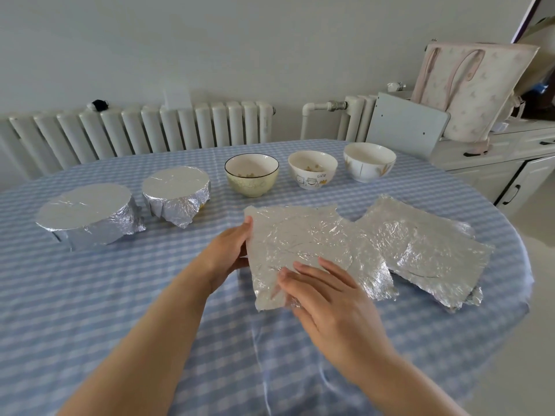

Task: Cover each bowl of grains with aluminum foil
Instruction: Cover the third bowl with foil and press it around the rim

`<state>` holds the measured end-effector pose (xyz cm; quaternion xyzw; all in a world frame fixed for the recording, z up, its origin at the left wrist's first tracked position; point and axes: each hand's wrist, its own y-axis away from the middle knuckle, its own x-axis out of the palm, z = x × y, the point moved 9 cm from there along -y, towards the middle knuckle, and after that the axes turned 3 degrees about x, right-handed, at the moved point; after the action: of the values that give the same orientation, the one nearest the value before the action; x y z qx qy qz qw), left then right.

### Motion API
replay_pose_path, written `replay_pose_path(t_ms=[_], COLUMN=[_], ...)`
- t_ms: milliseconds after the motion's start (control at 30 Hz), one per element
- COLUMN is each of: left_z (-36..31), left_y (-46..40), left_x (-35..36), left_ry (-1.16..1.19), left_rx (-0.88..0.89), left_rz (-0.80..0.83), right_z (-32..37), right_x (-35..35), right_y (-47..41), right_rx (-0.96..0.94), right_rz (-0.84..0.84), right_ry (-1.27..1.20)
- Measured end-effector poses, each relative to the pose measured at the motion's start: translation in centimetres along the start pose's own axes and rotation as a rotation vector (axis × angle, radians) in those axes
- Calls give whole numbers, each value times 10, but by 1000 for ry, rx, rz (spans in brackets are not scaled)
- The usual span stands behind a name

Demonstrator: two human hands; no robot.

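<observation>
Five bowls stand in a row across the table. The two on the left, a large foil-covered bowl (pixel 87 216) and a smaller foil-covered bowl (pixel 176 195), are wrapped in foil. A yellowish bowl (pixel 251 179), a white cartoon bowl (pixel 312 170) and a white bowl (pixel 369 161) are uncovered; grains show in the first two. In front of them a crinkled foil sheet (pixel 303 244) is lifted at its near-left side. My left hand (pixel 229 250) holds its left edge, and my right hand (pixel 324 292) pinches its near corner. More foil sheets (pixel 420 247) lie stacked to the right.
The round table wears a blue checked cloth (pixel 120 295), and its edge curves away at the right. A radiator (pixel 144 130) runs along the wall behind. A white cabinet (pixel 495 163) with a pale tote bag (pixel 468 88) stands at the right.
</observation>
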<state>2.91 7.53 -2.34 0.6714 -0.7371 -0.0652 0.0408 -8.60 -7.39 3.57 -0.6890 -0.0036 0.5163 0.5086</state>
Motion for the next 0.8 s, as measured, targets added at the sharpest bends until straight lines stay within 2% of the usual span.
replay_pose_path(t_ms=[100, 167, 233, 300, 333, 400, 433, 500, 600, 800], left_z=[-6, -18, -37, -70, -91, -118, -115, -91, -53, -36], left_y=[0, 0, 10, 26, 33, 37, 34, 23, 6, 3], left_x=[-3, -22, -47, -52, -39, 14, 42, 76, 80, 79], left_ry=[31, 69, 63, -73, -223, -721, -970, -1282, -1454, -1479], left_rx=[48, 157, 290, 478, 560, 635, 638, 577, 443, 420], left_rz=[-52, -240, -495, -610, -559, -318, -186, -2, 90, 194], right_z=[-2, -14, -42, -67, -76, -87, -89, -91, -91, -93], right_x=[-10, -30, -41, -40, -35, -13, 1, 27, 49, 52], right_y=[-8, -18, -27, -38, -45, -54, -55, -50, -36, -28], right_rx=[91, 192, 344, 435, 451, 441, 419, 381, 374, 372], right_rz=[125, 101, 91, 124, 174, 373, 495, 694, 835, 859], right_ry=[-126, -296, -444, -460, -424, -293, -204, -58, 53, 101])
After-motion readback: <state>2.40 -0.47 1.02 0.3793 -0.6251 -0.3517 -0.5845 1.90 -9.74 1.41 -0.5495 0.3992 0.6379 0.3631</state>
